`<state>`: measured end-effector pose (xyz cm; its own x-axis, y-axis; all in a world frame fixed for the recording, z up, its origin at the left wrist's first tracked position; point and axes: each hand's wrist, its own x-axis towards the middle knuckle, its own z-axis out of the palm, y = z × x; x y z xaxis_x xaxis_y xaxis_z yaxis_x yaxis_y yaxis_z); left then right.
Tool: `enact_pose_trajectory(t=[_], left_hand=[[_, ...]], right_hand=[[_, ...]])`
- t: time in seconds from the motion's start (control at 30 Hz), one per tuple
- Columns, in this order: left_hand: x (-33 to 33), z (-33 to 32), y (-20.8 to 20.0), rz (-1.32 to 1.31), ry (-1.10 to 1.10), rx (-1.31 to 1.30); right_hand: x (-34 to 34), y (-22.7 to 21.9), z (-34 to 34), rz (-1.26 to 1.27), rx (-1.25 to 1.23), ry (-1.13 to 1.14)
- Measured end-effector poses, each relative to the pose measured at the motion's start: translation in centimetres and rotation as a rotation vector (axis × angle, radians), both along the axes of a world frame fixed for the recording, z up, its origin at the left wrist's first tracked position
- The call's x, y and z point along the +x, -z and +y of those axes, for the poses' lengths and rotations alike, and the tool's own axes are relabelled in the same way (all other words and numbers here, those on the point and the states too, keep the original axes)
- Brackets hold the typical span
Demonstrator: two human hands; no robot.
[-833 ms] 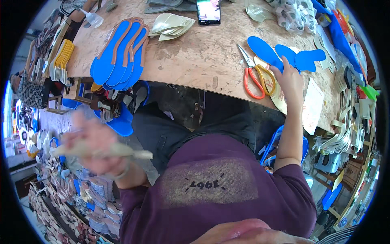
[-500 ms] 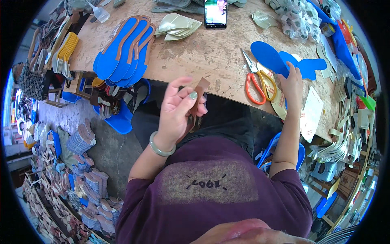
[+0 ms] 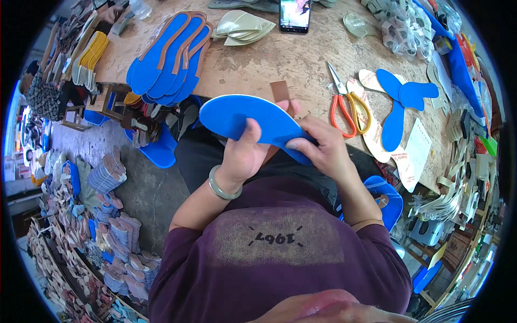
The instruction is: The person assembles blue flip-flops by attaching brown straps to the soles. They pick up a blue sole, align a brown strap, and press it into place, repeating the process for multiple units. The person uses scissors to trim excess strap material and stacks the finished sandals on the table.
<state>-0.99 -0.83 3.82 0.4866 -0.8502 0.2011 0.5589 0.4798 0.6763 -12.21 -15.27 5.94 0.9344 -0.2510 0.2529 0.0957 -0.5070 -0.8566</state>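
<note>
A blue insole [image 3: 231,114] with a pale edge is held over my lap, at the near edge of the workbench [image 3: 242,75]. My left hand [image 3: 240,159] has its thumb on the blue face, with its other fingers mostly hidden underneath. At the insole's narrower end, my right hand [image 3: 327,151] pinches it between thumb and fingers. A brown strip [image 3: 279,91] sticks up behind the insole beside some fingertips; the rest of it is mostly hidden. To the right lie several blue insoles [image 3: 393,126], overlapping, and scissors [image 3: 351,110] with one red-orange and one yellow handle.
Blue insoles with brown edging [image 3: 171,62] are fanned at the bench's left. Pale curved pieces [image 3: 244,28] and a phone [image 3: 295,16] lie farther back. A bagged bundle [image 3: 409,31] stands back right. Beside my legs are blue plastic containers [image 3: 161,153]. Insole stacks [image 3: 107,177] cover the left floor.
My right hand has brought a blue insole from the bench's right side to over my lap. Now my left hand, which held the brown strip, grips the insole too. The view has shifted slightly.
</note>
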Motion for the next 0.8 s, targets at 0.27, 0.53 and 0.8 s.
enact_pose_trajectory(t=[0.27,0.53,0.8], left_hand=[[1.3,1.1,-0.5,0.325,0.105,-0.223],[2.5,3.8,-1.2,-0.591,-0.016,0.201],[1.2,2.8,-1.4,-0.197,-0.152,0.282]], right_hand=[[-0.1,0.1,0.0,-0.077,0.115,-0.388],[1.7,-0.5,-1.2,-0.21,0.36,-0.046],[2.9,0.3,-1.3,-0.482,0.933,0.041]])
